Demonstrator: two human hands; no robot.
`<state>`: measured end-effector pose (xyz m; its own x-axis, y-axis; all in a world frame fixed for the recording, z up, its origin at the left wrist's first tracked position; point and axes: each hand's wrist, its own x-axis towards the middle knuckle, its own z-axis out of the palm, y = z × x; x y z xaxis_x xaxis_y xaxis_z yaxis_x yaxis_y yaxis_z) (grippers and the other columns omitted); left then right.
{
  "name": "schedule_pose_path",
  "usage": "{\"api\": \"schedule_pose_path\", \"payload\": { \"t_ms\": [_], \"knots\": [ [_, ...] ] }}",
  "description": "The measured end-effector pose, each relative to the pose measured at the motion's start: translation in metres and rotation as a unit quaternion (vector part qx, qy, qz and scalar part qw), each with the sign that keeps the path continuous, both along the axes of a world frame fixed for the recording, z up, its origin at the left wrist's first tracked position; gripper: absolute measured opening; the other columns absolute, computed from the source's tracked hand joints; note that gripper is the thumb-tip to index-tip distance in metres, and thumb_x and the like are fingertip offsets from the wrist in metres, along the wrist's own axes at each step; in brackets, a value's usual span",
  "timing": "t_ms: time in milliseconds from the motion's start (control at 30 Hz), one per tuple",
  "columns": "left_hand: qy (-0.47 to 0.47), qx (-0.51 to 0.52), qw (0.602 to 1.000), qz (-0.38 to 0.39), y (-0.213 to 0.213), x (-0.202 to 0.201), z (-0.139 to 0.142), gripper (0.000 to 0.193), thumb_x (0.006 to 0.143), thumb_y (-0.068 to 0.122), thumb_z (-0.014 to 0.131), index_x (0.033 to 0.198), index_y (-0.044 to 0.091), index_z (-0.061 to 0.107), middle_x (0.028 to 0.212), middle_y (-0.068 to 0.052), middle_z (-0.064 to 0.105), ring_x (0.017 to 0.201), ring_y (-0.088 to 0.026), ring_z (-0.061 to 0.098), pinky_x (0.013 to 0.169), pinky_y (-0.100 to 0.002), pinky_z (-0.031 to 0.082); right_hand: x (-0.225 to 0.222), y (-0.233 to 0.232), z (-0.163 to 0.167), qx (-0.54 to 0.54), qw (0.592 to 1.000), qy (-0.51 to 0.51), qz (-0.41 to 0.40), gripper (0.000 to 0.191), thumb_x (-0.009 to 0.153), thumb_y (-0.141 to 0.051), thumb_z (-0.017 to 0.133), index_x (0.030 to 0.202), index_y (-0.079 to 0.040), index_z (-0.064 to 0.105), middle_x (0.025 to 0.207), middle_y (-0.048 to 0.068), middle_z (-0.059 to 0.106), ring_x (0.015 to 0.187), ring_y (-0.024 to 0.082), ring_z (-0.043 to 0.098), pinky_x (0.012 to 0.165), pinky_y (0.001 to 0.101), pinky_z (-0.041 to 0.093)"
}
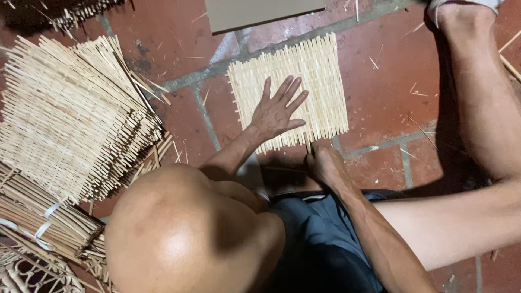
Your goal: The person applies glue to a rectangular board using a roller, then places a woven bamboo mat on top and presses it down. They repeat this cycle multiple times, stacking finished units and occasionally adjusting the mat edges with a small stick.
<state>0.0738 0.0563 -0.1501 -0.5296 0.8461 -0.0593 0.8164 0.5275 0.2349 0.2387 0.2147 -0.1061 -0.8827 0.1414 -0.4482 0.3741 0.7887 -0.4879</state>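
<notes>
Pale woven mat on red tile floor, hands at its near edge

Right hand (324, 161), fingers curled on a stick at the mat's near edge; left hand (278, 110) flat, fingers spread on the mat (320, 81): squarish, slats running near-to-far, slightly tilted.

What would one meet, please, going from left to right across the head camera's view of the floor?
Stack of woven mats → left hand pressed flat on a single woven mat → right hand at that mat's near edge → bare leg.
</notes>
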Motion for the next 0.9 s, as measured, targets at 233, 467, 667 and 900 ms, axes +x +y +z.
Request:
{"api": "schedule_pose_path", "payload": {
  "t_ms": [233,467,667,900],
  "knots": [
    [-0.055,-0.045,0.997,0.001,0.007,-0.002,0.033,0.088,0.087,0.074,0.053,0.159,0.028,0.034,0.169,-0.013,0.017,0.156,-0.032,0.012,0.12,-0.073,0.008,0.012,0.024,0.02,0.01,1.0,-0.016,-0.007,0.025,0.084,-0.016,0.063,0.103,-0.002,0.071,0.084,0.032,0.068,0.079,0.051,0.067,0.075,0.0597,0.053],
    [-0.033,-0.037,0.999,-0.022,0.047,0.004,0.023,0.076,0.098,0.07,0.048,0.158,0.026,0.035,0.171,-0.009,0.018,0.158,-0.028,0.011,0.121,-0.071,0.006,0.03,0.066,0.005,0.01,1.0,-0.012,-0.016,0.02,0.088,-0.015,0.064,0.098,0.002,0.068,0.083,0.031,0.069,0.08,0.05,0.068,0.075,0.0582,0.054],
    [-0.035,0.003,0.998,-0.043,0.055,0.013,0.005,0.063,0.103,0.06,0.042,0.159,0.031,0.035,0.17,-0.002,0.018,0.157,-0.026,0.011,0.124,-0.068,0.005,0.035,0.069,0.0,0.001,0.999,0.035,-0.032,0.017,0.088,-0.014,0.063,0.095,0.001,0.067,0.078,0.03,0.068,0.075,0.05,0.067,0.072,0.0586,0.053],
    [-0.018,0.014,0.999,-0.049,0.052,0.012,0.005,0.061,0.104,0.057,0.044,0.159,0.031,0.038,0.171,-0.005,0.021,0.158,-0.027,0.013,0.122,-0.07,0.008,0.025,0.069,0.001,0.037,0.999,-0.035,-0.018,0.019,0.091,-0.018,0.062,0.097,0.0,0.067,0.081,0.031,0.068,0.079,0.051,0.067,0.073,0.06,0.052]
  ]
}}
